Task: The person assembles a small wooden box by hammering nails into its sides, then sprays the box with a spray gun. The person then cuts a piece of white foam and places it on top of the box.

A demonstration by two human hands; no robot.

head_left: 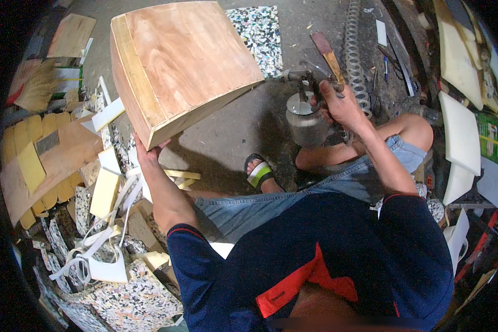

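Note:
A curved plywood panel piece, box-like with a thick side (188,50), is raised and tilted at the upper left. My left hand (148,152) grips its lower near corner, with the fingers partly hidden under it. My right hand (343,105) is wrapped round the handle of a spray gun (306,124) with a grey metal cup hanging below. The gun's nozzle points left, close to the panel's right corner. Just beyond my right hand shows a flat tool with a dark reddish blade and wooden handle (329,58).
A coiled air hose (353,44) runs along the floor at the right. A speckled foam sheet (265,39) lies beyond the panel. Foam offcuts (105,191) crowd my left side, near a straw broom (37,88). White foam pads (459,133) stand at the right.

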